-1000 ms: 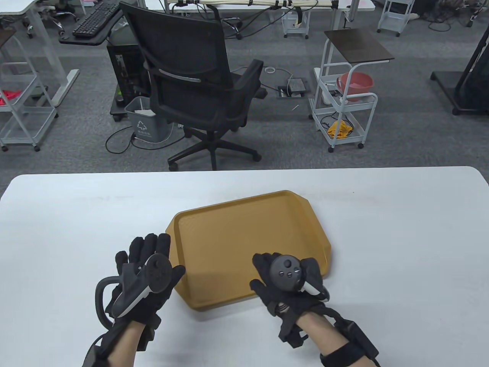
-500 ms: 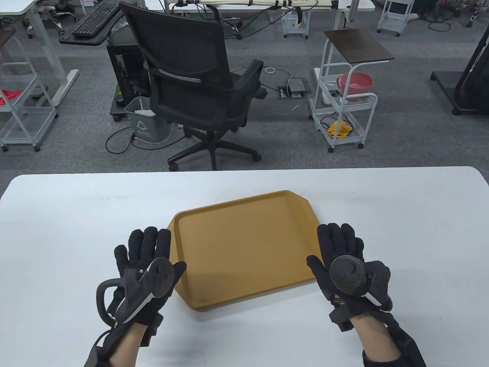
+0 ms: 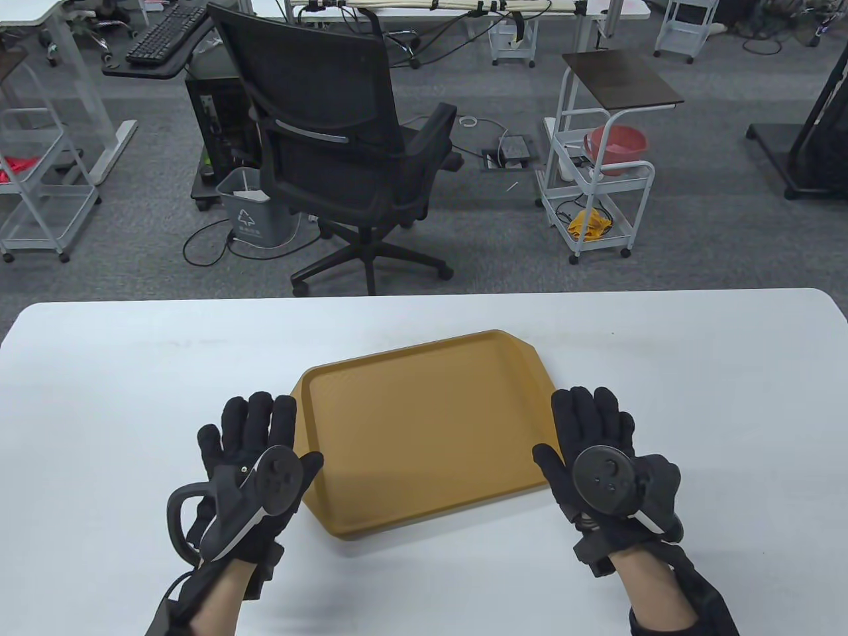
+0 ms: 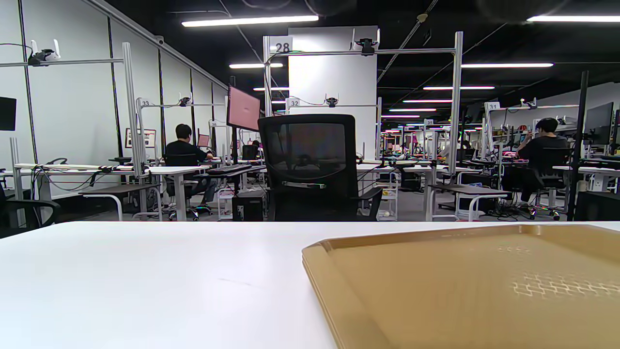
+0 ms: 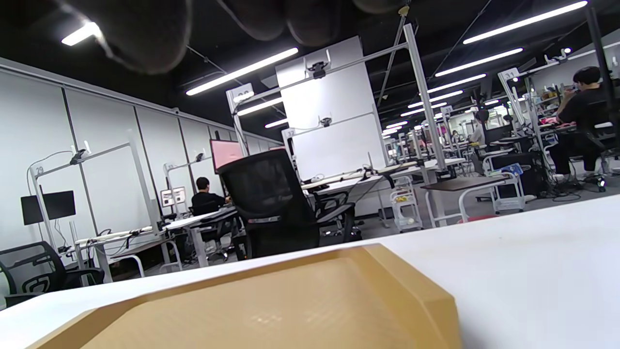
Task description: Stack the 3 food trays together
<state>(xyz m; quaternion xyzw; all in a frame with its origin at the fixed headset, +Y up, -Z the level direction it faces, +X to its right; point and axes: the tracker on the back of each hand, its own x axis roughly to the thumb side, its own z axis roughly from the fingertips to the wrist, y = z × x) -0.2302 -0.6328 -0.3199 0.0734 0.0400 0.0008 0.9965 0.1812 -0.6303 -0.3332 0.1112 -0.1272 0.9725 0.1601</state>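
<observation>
1. Tan tray stack (image 3: 424, 424) lies mid-table, near edge; layered rims suggest nesting, count unclear.
2. Left hand (image 3: 255, 464) flat just left of it, fingers spread, holding nothing.
3. Right hand (image 3: 606, 457) likewise on the right, empty; probably released.

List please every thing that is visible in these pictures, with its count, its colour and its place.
tan plastic food tray stack: one stack, layered edges in the left wrist view, count unclear; table centre
white table: one, white, foreground
black mesh office chair: one, black, behind table
grey waste bin: one, grey, left of chair
white wire cart: one, white, right of chair, holds a red basin
left hand: one, black glove, flat beside tray's left edge
right hand: one, black glove, flat beside tray's right edge
</observation>
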